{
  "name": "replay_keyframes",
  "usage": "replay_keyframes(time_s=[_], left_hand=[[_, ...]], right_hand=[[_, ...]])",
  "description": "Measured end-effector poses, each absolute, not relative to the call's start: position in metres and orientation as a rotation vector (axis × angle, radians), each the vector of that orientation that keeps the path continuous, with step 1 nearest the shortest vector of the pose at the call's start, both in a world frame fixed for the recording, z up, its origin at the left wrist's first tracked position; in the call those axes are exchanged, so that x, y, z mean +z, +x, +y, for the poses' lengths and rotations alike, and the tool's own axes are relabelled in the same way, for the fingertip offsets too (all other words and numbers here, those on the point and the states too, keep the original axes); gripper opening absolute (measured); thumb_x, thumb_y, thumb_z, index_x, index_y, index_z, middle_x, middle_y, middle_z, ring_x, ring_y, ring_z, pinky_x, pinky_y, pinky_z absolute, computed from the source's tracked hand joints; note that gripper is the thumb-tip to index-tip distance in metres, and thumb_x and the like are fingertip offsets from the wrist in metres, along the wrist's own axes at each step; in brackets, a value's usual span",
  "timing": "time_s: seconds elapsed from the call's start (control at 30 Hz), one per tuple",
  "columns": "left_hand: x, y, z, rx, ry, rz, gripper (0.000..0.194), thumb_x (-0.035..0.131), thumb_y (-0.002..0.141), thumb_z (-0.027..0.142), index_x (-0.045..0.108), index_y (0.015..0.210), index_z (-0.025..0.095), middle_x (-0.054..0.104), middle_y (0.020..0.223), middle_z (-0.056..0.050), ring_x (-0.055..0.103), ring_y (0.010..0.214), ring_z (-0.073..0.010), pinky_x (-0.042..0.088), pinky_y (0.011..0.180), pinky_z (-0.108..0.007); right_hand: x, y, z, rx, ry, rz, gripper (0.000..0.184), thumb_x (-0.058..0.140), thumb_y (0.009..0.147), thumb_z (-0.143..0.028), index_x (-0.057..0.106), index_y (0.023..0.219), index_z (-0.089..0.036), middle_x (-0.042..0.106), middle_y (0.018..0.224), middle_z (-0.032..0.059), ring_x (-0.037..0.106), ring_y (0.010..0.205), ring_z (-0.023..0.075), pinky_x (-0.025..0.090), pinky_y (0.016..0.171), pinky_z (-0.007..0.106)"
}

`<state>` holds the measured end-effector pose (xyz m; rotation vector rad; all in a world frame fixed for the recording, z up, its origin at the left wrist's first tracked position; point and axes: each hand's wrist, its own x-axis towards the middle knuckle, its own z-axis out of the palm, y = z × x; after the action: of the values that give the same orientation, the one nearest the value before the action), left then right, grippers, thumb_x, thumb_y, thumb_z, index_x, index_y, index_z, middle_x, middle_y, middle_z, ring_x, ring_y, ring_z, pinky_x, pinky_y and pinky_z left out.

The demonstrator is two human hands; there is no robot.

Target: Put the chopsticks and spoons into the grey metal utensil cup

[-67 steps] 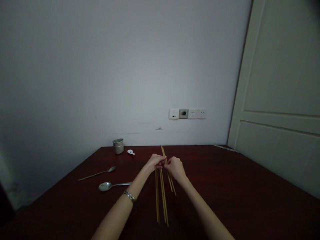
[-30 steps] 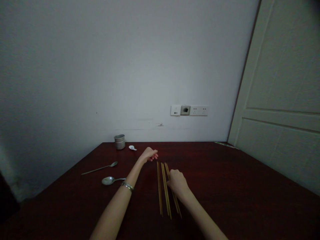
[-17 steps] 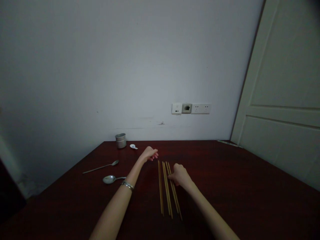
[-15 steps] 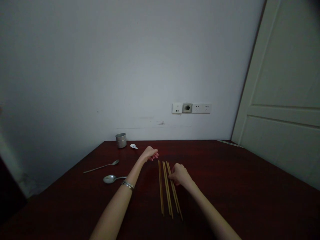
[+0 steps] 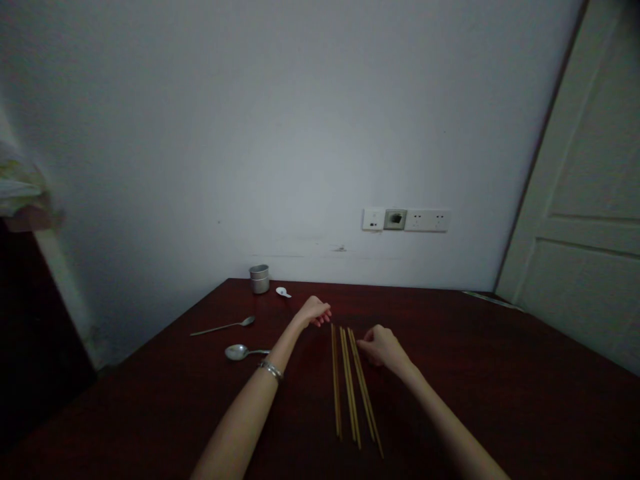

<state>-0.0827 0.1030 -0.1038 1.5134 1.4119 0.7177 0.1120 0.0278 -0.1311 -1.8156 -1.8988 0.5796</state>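
Several long wooden chopsticks [image 5: 350, 387] lie side by side on the dark red table [image 5: 475, 373], pointing away from me. My left hand [image 5: 314, 311] rests on the table just left of their far ends, fingers loosely curled with nothing in them. My right hand [image 5: 383, 346] sits just right of the sticks, fingers curled, its fingertips close to the rightmost stick. I cannot tell whether they touch it. A metal bracelet [image 5: 271, 369] is on my left wrist.
Two metal spoons lie to the left, a large spoon [image 5: 243, 351] and a thin spoon [image 5: 224, 326]. A small metal cup [image 5: 259, 279] and a small white scoop [image 5: 283, 292] stand by the wall. A door [image 5: 590, 220] is at the right, dark furniture [image 5: 35, 320] at the left.
Both hands held the chopsticks together, then laid them flat. My left hand drew off to the left. My right hand has just slid off the sticks to their right side.
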Motion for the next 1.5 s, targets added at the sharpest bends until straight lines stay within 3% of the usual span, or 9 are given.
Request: replay_keyframes(time_s=[0.13,0.23,0.37,0.73,0.93,1.27,1.5], left_hand=[[-0.104,-0.084,0.102,0.716,1.529,1.392,0.021,0.048,0.074,0.024,0.059,0.064,0.01,0.059,0.053,-0.001,0.042,0.035,-0.0044,0.034,0.038,-0.017],[-0.103,-0.083,0.102,0.736,1.561,1.338,0.021,0.049,0.074,0.026,0.061,0.068,0.01,0.061,0.057,-0.003,0.042,0.035,-0.0039,0.034,0.037,-0.016],[-0.099,-0.08,0.102,0.759,1.603,1.306,0.021,0.047,0.074,0.025,0.061,0.069,0.01,0.061,0.057,-0.002,0.042,0.035,-0.004,0.033,0.035,-0.016],[-0.041,-0.071,0.066,0.842,1.717,1.159,0.026,0.047,0.074,0.029,0.063,0.081,0.01,0.063,0.071,-0.006,0.046,0.043,-0.0041,0.035,0.036,-0.014],[-0.02,-0.11,0.053,0.827,1.918,1.296,0.026,0.049,0.072,0.028,0.063,0.083,0.009,0.064,0.077,-0.008,0.051,0.05,-0.0064,0.038,0.038,-0.014],[-0.059,-0.274,0.067,0.527,1.994,1.932,0.02,0.05,0.067,0.024,0.064,0.075,0.011,0.058,0.057,-0.002,0.047,0.044,-0.0074,0.037,0.038,-0.016],[-0.089,-0.343,0.07,0.208,1.981,2.081,0.019,0.057,0.06,0.024,0.065,0.073,0.013,0.058,0.059,0.0,0.048,0.046,-0.0085,0.035,0.042,-0.017]], right_hand=[[-0.133,0.137,0.047,0.185,-1.857,-1.919,0.028,0.043,0.078,-0.032,0.065,0.085,-0.017,0.067,0.086,0.0106,0.063,0.081,0.0214,0.045,0.067,0.027],[-0.148,0.157,0.065,-0.032,-1.801,-2.005,0.036,0.039,0.08,-0.03,0.06,0.104,-0.012,0.059,0.107,0.0151,0.056,0.099,0.0243,0.043,0.081,0.031],[-0.173,0.174,0.079,-0.184,-1.756,-2.096,0.044,0.036,0.082,-0.031,0.057,0.111,-0.005,0.053,0.117,0.0186,0.047,0.111,0.0261,0.035,0.094,0.034],[-0.186,0.177,0.082,-0.355,-1.718,-2.132,0.045,0.031,0.083,-0.029,0.059,0.109,-0.004,0.057,0.113,0.0175,0.049,0.11,0.0266,0.036,0.094,0.036],[-0.197,0.182,0.089,-0.438,-1.657,-2.162,0.044,0.032,0.082,-0.027,0.06,0.105,-0.004,0.059,0.109,0.0182,0.051,0.107,0.0276,0.035,0.095,0.038],[-0.204,0.186,0.094,-0.472,-1.579,-2.18,0.042,0.032,0.081,-0.025,0.062,0.1,-0.002,0.06,0.106,0.0193,0.052,0.106,0.0278,0.034,0.096,0.039],[-0.204,0.185,0.094,-0.469,-1.616,-2.159,0.043,0.032,0.081,-0.026,0.06,0.103,-0.003,0.059,0.108,0.0189,0.051,0.107,0.0274,0.034,0.096,0.038]])
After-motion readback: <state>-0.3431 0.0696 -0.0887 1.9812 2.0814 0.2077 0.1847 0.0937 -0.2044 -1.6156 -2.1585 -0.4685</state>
